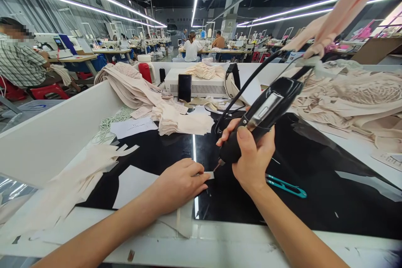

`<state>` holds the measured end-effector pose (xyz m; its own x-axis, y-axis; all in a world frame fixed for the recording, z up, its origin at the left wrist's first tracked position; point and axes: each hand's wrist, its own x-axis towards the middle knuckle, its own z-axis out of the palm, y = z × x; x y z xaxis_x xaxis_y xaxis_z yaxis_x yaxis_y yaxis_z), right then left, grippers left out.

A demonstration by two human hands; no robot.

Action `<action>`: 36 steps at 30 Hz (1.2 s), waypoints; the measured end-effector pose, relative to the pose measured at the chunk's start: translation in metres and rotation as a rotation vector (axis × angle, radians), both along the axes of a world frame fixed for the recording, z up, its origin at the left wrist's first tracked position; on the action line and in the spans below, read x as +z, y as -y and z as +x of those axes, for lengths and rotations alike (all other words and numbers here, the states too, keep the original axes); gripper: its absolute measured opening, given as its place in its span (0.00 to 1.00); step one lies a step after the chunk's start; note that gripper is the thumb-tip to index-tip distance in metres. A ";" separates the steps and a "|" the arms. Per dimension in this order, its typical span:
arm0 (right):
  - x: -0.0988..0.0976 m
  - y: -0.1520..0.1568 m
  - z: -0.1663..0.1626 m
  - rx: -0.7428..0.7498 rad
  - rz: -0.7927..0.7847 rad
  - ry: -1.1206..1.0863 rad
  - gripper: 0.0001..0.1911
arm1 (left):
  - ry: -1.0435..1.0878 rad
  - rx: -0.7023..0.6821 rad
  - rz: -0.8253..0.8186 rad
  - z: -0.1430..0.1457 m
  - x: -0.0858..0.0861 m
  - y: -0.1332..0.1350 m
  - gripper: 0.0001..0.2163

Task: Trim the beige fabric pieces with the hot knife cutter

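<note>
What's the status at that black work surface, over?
Left hand: holding small pale strip at black work surface. Right hand: gripping black handheld tool, tip close to strip. Teal snips beside right wrist, clear of tip.

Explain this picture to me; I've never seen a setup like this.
There's no robot: a camera worn on a person's head looks forward and down at their own bare hands. The right hand grips a black tool with a cord. Its thin tip is at a small white strip, which the left hand holds at the black surface. Teal snips lie near the right wrist. Pale fabric is heaped around, and a phone stands farther back.
</note>
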<state>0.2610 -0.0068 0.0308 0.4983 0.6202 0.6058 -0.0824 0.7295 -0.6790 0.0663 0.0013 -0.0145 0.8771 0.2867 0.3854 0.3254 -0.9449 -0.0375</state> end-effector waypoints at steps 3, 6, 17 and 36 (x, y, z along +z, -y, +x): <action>-0.001 0.000 0.000 0.004 -0.006 0.007 0.15 | 0.000 0.000 0.002 0.000 0.000 0.000 0.10; -0.003 0.000 -0.001 0.004 -0.009 0.014 0.15 | -0.003 0.001 -0.006 -0.001 -0.001 -0.001 0.10; 0.002 0.010 -0.002 0.015 0.000 0.012 0.17 | 0.047 -0.017 -0.027 -0.001 -0.001 0.000 0.09; 0.000 0.014 -0.001 0.010 -0.010 0.034 0.17 | 0.053 -0.017 -0.078 -0.018 0.003 0.005 0.11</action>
